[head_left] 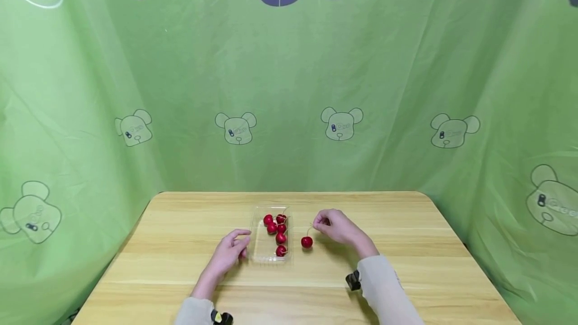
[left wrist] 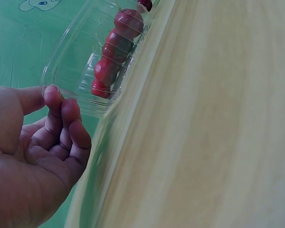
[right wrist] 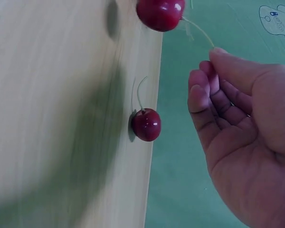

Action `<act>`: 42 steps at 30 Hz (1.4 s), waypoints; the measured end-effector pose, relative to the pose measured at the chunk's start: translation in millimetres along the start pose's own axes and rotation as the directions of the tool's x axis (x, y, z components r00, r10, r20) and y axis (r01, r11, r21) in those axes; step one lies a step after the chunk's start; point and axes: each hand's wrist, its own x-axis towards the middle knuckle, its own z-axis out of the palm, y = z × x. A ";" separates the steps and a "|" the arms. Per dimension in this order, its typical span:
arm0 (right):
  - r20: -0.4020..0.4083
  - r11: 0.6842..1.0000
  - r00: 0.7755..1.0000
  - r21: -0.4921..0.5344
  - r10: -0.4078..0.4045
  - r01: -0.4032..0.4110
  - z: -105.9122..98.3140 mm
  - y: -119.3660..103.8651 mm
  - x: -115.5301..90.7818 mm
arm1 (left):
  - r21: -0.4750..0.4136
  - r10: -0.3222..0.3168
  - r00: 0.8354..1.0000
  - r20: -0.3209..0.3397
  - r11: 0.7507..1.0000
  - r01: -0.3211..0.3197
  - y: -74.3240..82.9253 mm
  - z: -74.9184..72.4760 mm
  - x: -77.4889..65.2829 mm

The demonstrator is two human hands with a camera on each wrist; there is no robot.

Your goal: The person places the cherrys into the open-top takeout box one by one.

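My right hand pinches a thin green stem between thumb and fingertip, and a dark red cherry hangs from it. The right wrist view shows that held cherry above its shadow, with a second stemmed cherry lying on the table; in the head view this second one is hidden. My left hand is at the left side of a clear plastic box. In the left wrist view, the thumb and forefinger of the left hand pinch the box's edge. Several cherries lie inside, mostly along its right side.
The box stands on a light wooden table with rounded far corners. Green curtains printed with bear heads close off the back and both sides. Each wrist wears a small black device.
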 end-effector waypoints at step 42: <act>-0.123 0.994 0.991 0.087 -0.057 0.068 25.7 -54.5 15.8 | -0.035 0.001 0.997 0.073 0.999 0.001 -1.4 -8.2 -1.1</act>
